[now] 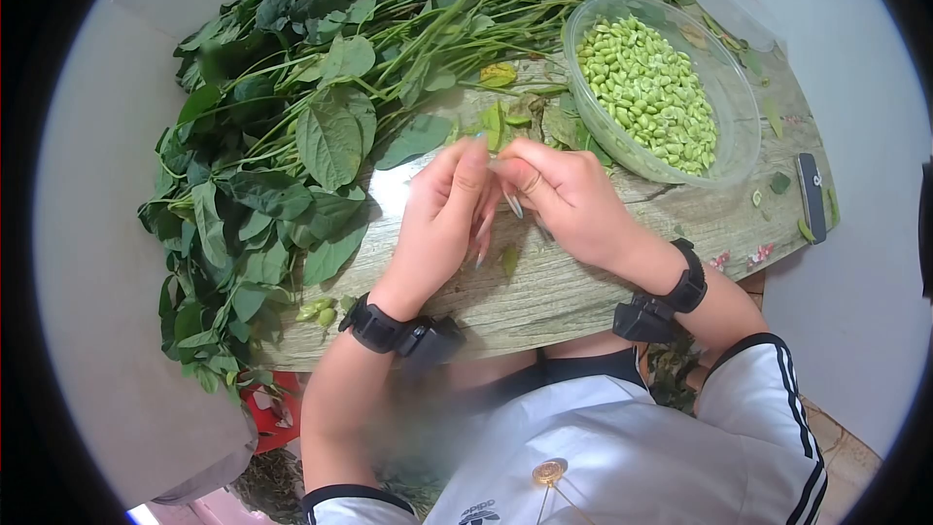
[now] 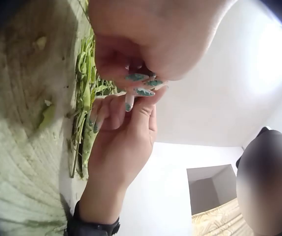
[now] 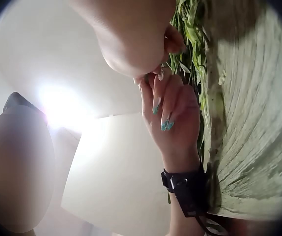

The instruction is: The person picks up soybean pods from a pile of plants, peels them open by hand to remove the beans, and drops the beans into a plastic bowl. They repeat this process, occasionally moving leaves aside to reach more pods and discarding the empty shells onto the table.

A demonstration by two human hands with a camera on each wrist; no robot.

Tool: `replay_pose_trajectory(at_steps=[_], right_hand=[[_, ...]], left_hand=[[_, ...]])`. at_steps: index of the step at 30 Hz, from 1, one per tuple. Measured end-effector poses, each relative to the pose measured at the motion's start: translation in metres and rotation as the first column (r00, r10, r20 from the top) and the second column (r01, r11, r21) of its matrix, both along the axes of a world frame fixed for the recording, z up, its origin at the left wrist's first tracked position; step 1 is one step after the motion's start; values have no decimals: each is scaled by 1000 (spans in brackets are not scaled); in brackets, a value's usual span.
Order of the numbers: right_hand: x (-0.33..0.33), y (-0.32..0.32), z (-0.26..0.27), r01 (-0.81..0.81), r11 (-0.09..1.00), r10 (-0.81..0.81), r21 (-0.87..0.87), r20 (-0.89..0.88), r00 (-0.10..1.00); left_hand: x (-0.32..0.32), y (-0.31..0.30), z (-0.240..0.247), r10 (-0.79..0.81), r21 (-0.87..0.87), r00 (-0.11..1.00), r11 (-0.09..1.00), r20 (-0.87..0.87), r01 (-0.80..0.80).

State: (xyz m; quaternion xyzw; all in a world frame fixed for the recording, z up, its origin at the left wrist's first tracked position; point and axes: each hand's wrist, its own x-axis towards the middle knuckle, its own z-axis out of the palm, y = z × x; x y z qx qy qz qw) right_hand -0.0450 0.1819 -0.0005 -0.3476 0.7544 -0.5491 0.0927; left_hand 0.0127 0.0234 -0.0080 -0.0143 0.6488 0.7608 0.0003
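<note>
Two bare hands meet over a wood-grain table (image 1: 554, 306), the left hand (image 1: 442, 209) and the right hand (image 1: 573, 196) converging at their fingertips. The fingers of both hands are bent inward, and the right thumb lies along its index finger; the tips crowd together so closely that one cannot tell what, if anything, is pinched between them. Both wrist views show long nails with teal decoration at this meeting point, the small gap there being blurred and partly covered by the fingers. The shelled green soybeans (image 1: 649, 92) lie apart from the fingers, beyond and to the right of the right hand, heaped in a clear plastic bowl (image 1: 736, 112) whose near wall stands close to that hand's knuckles. Just beyond the fingertips, a yellow-green pod (image 1: 494, 124) rests on the table among scraps of leaf. A further small cluster of green pods (image 1: 317, 310) lies near the left wrist, well apart from the fingers. Leafy soybean stems (image 1: 335, 141) are piled along the far and left sides. A dark slim object (image 1: 812, 197) lies near the table's right edge, beyond the bowl.
</note>
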Motion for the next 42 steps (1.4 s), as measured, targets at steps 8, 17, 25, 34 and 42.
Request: replay_pose_trajectory(at_steps=[8, 17, 25, 34, 42], right_hand=[[0, -2, -3, -88, 929, 333, -360, 706, 625], [5, -1, 2, -147, 986, 166, -77, 436, 884], [4, 0, 6, -282, 959, 265, 36, 241, 933], [1, 2, -7, -239, 954, 275, 184, -208, 939], [3, 7, 10, -225, 965, 258, 134, -335, 906]], left_hand=[[-1, -4, -4, 33, -209, 985, 976, -168, -68], [-2, -2, 2, 118, -254, 981, 955, -155, -155], [-6, -4, -3, 132, -270, 972, 945, -197, -183], [-9, -3, -7, 142, -69, 980, 986, -137, -153], [-15, -19, 7, 322, 282, 943, 901, 79, -331]])
